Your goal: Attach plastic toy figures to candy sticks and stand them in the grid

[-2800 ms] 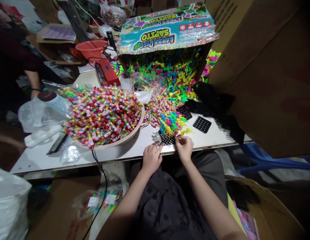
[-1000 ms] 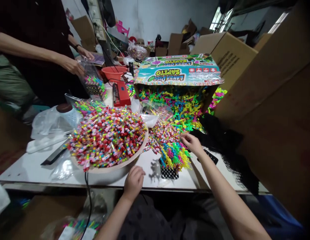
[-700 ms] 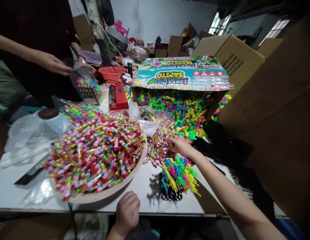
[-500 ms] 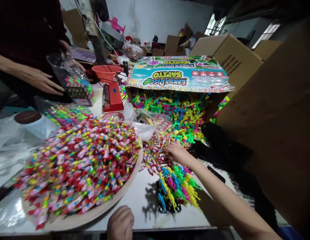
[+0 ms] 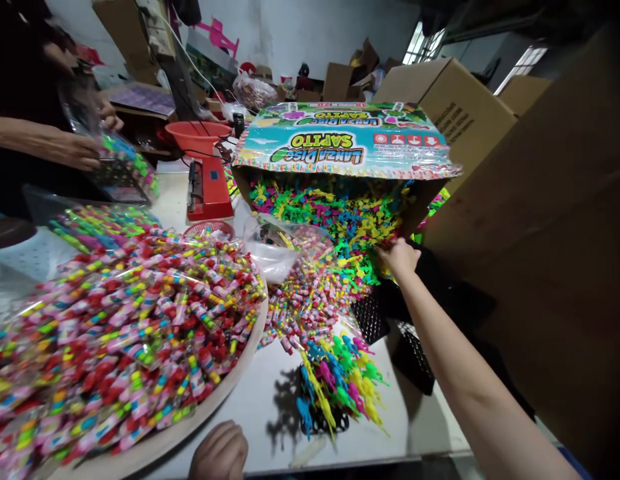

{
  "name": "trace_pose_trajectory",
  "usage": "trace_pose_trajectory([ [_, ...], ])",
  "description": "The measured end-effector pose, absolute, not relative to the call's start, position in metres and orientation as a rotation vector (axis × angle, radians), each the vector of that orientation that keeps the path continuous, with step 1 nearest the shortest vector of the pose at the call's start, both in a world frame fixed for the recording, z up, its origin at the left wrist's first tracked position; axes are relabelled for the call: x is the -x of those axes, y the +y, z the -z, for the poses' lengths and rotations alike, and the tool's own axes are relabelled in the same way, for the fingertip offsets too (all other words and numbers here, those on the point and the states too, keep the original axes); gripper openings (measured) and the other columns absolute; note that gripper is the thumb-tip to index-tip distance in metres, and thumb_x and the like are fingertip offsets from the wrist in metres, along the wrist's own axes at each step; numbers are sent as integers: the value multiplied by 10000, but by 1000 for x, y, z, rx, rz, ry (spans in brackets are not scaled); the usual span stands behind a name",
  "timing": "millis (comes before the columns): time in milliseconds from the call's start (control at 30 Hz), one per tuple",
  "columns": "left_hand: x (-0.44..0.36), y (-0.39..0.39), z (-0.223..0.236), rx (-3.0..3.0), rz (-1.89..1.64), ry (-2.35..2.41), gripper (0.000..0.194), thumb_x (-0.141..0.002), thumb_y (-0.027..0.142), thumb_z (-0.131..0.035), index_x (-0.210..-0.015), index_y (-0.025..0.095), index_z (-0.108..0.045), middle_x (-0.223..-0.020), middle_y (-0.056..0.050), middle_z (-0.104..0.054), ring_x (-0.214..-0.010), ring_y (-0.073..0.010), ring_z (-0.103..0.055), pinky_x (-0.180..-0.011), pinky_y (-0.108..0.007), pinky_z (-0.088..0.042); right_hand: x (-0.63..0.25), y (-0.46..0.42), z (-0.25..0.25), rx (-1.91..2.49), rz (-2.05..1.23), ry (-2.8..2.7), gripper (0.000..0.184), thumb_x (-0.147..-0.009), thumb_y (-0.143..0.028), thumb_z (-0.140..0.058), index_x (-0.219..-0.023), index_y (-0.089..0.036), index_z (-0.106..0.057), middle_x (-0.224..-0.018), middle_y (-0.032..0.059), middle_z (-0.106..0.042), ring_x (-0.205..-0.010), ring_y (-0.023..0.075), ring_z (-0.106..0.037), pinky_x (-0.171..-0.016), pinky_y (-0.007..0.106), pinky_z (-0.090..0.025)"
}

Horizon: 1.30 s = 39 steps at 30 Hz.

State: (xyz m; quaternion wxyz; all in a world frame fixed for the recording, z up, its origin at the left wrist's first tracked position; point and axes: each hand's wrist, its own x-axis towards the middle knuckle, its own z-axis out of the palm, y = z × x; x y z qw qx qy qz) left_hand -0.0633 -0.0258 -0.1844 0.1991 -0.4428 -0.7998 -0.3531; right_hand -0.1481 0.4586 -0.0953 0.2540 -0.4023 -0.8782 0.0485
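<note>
My right hand (image 5: 403, 259) reaches to the right edge of the heap of small coloured plastic figures (image 5: 335, 217), which spills from a printed carton (image 5: 320, 143). Its fingertips are partly hidden there, so their grip is unclear. Curled into a fist, my left hand (image 5: 220, 453) rests by the table's front edge; the inside of the fist is hidden. Between my hands, a bunch of figures (image 5: 343, 380) stands in a black perforated holder (image 5: 323, 421). Behind it lies a pile of small wrapped candy-like sticks (image 5: 305, 300).
A big round tray (image 5: 240, 380) heaped with wrapped sticks fills the left. Beyond it stand a red sealing device (image 5: 210, 190) and an orange basin (image 5: 197, 138). Black perforated holders (image 5: 415, 357) lie at right. A co-worker's hands (image 5: 83, 150) hold a clear bag of figures.
My right hand has moved from the wrapped sticks to the figures at the carton's right side. My left hand stays curled. The view has shifted, and the co-worker's second hand is now at the bag.
</note>
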Motion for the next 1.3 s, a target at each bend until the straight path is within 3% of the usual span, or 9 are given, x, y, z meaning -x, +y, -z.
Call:
trace_pose_trajectory([
  [200,63,-24,174,1229,1135,-2268,292,-751,3,-322,-516,172,-364,-474,12,-357,-486,-108,-367,-484,-234,-314,139,445,89,1051,-385,-2292,134,-670,-239,-539,-654,-179,-421,-628,39,-511,-731,235,-520,-740,415,-312],
  [333,52,-25,158,1133,1380,-2204,297,-753,27,-319,-498,175,-359,-468,18,-330,-477,-107,-352,-463,-240,-278,91,416,49,995,-586,-2184,215,-705,-298,-519,-630,-198,-344,-597,-24,-439,-609,151,-491,-633,320,-381],
  [433,25,-17,128,975,1679,-2105,304,-776,49,-301,-511,175,-381,-491,15,-354,-502,-108,-386,-484,-242,-312,31,359,24,624,-1084,-1951,328,-672,-351,-602,-633,-212,-308,-591,-51,-407,-610,131,-508,-602,276,-409],
  [567,-23,7,80,1034,2029,-2165,128,-811,135,-384,-841,170,-504,-781,-45,-519,-761,-142,-505,-689,-279,-431,-54,249,16,419,-1469,-1641,374,-650,-304,-673,-634,-218,-310,-657,-24,-505,-720,159,-576,-630,280,-437],
  [633,-40,17,63,1119,2239,-2251,251,-801,178,-456,-1051,185,-448,-988,-76,-509,-890,-153,-505,-814,-301,-425,-85,201,21,451,-1634,-1566,376,-663,-279,-671,-619,-216,-303,-663,-18,-542,-723,157,-590,-642,282,-447],
  [767,-55,24,50,1243,2639,-2305,322,-781,277,-556,-1074,198,-448,-1097,-82,-499,-983,-172,-494,-880,-317,-393,-113,141,36,536,-1921,-1516,364,-654,-235,-693,-612,-209,-332,-682,-15,-602,-676,144,-603,-626,264,-459],
  [933,-61,20,57,870,3312,-1834,398,-660,333,-699,-895,190,-412,-975,-33,-529,-921,-147,-530,-859,-308,-404,-107,98,47,696,-2055,-1140,363,-622,-245,-715,-585,-200,-357,-729,-4,-641,-736,152,-617,-693,286,-479],
  [1100,-63,15,66,493,3221,-1831,348,-675,348,-687,-847,174,-439,-813,12,-525,-808,-114,-529,-795,-267,-414,-99,73,56,649,-2246,-1219,232,-690,-388,-630,-752,-184,-539,-854,54,-631,-837,190,-594,-768,341,-463],
  [1300,-47,0,64,308,3137,-1807,279,-732,345,-625,-798,184,-407,-665,63,-475,-588,-54,-489,-647,-198,-421,-108,83,70,418,-2071,-1396,230,-769,-448,-470,-772,-226,-407,-869,29,-586,-826,194,-567,-725,343,-450],
])
